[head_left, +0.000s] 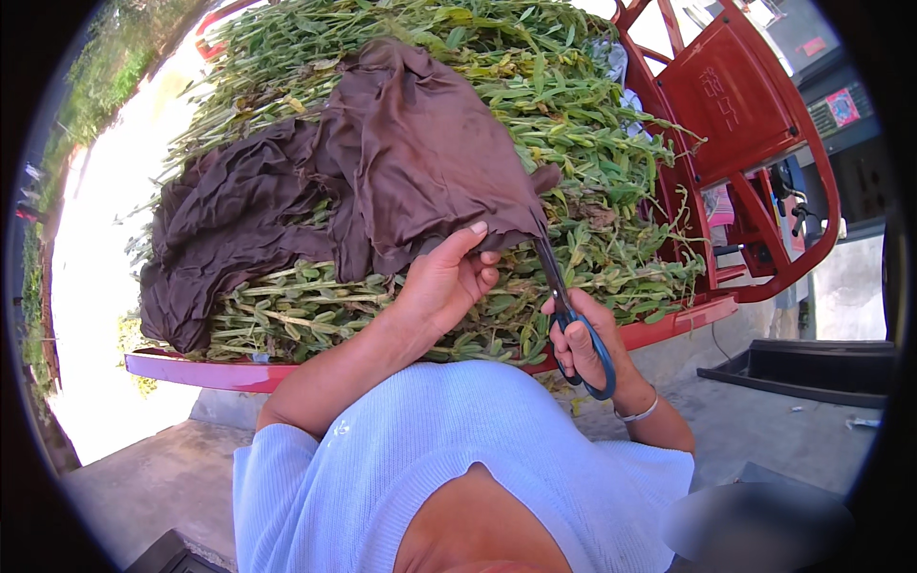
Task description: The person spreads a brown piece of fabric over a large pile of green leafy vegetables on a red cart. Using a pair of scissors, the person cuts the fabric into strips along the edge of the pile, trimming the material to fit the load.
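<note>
A wrinkled dark brown cloth (430, 143) lies spread over a heap of cut green stalks. My left hand (447, 277) pinches its near edge, the thumb on top and the fingers curled beneath. In my right hand (597, 346) is a pair of scissors (556, 272) with dark blue handles, the fingers through the loops. Their blades point away from me and meet the cloth's lower right corner; whether they are parted there is hard to see. To the left, a darker, bunched part of the cloth (239, 210) hangs down toward the near edge of the heap.
Green leafy stalks (325, 310) fill a red cart bed, whose near rim (220, 371) runs close in front of me. At the right rises a red metal frame with a panel (735, 100). A black tray-like object (802, 371) rests on the concrete floor (745, 420).
</note>
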Demonstrator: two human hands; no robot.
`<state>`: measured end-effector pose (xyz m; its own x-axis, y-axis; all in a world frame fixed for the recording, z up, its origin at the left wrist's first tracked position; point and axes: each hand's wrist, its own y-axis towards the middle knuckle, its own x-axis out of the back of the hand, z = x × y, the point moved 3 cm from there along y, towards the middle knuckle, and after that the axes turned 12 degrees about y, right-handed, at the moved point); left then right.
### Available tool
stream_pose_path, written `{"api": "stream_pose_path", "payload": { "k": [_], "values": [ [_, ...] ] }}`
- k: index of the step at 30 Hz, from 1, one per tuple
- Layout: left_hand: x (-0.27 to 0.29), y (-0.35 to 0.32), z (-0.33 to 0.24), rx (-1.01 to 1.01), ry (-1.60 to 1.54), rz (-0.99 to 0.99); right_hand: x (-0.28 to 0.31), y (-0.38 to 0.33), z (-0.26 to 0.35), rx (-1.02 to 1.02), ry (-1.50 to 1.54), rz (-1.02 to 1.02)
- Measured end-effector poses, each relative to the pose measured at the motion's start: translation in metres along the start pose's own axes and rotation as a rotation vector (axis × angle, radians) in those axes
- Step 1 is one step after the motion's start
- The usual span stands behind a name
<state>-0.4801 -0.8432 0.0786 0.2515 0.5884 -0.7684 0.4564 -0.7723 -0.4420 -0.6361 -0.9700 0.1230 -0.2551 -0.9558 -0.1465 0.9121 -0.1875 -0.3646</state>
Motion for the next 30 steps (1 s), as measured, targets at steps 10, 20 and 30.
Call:
{"api": "stream_pose_path", "payload": {
  "k": [10, 20, 30],
  "values": [
    [-0.006, 0.0, -0.003, -0.111, -0.004, 0.072, -0.005, -0.017, -0.001, -0.154, 0.232, 0.095],
    [-0.004, 0.003, 0.008, -0.152, 0.123, 0.123, -0.011, 0.0, 0.006, -0.095, 0.09, 0.085],
    [-0.005, 0.002, 0.008, -0.115, 0.165, 0.068, -0.012, 0.002, 0.014, -0.148, 0.109, 0.105]
  ]
}}
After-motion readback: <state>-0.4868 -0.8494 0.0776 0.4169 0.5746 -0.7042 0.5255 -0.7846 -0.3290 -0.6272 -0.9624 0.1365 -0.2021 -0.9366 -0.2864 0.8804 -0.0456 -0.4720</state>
